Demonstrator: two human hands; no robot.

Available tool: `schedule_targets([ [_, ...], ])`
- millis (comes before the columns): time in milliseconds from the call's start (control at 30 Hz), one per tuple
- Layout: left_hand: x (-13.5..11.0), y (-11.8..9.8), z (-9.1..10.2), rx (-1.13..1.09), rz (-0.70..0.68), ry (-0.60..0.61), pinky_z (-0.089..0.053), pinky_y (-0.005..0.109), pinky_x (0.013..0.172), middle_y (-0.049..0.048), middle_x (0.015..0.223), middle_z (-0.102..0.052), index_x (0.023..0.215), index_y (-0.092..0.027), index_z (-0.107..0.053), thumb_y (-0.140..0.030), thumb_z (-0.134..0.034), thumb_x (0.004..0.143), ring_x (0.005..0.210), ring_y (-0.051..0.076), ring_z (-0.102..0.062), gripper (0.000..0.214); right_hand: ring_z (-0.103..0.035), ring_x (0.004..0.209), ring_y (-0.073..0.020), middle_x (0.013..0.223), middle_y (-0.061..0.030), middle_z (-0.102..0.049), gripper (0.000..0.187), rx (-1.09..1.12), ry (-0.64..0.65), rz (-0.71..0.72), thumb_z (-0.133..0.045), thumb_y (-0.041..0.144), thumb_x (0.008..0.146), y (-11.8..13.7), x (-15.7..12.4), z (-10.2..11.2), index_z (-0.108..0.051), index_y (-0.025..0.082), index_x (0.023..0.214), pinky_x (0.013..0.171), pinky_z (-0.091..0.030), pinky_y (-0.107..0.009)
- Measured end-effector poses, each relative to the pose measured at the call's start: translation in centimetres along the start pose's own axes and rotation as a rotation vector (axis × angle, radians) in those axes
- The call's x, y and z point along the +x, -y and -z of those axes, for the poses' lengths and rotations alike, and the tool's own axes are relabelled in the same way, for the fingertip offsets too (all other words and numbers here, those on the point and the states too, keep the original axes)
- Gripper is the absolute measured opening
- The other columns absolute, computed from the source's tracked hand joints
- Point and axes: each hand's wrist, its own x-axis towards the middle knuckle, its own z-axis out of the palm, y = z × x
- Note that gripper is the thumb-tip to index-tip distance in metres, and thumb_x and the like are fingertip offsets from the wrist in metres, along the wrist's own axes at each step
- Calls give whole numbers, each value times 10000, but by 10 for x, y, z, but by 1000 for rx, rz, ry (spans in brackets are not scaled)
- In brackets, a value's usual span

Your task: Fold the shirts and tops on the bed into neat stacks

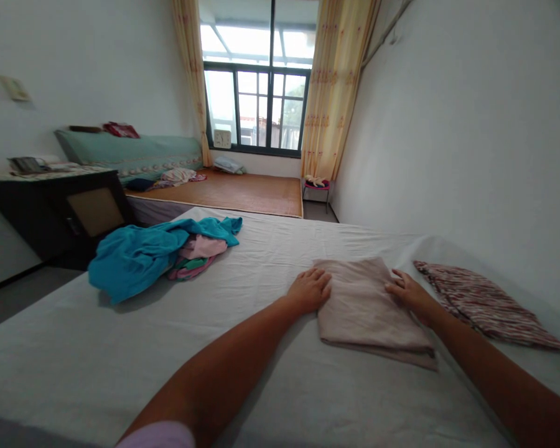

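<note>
A folded beige-pink cloth (364, 311), perhaps a garment, lies flat on the white bedsheet (252, 348). My left hand (310, 290) rests along its left edge, palm down with the fingers laid flat. At the opposite edge is my right hand (409, 295), its fingers apart and touching the cloth's side. Neither hand grips the fabric. To the right, close to the wall, lies a folded red, brown and white patterned cloth (490, 302). A loose heap of turquoise clothing (140, 255) sits on the left, with pink clothing (203, 247) beside it.
Beyond this bed stands a second bed with a brown mat (256, 193) and a green headboard (154, 154). A dark cabinet (51, 211) is at the left. The white wall (471, 143) bounds the right side. Near the window (261, 106) stands a small stool (317, 185).
</note>
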Motion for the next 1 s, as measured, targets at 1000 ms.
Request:
schedule_targets([
  [1000, 10, 3, 6, 109, 25, 100, -311, 424, 1117, 75, 1440, -463, 1363, -203, -470, -406, -332, 957, 1349, 237, -379, 475, -672, 754, -162, 1011, -90, -719, 446, 376, -281, 299, -725, 326, 731, 58, 13, 169, -606, 113, 1105, 707, -530, -291],
])
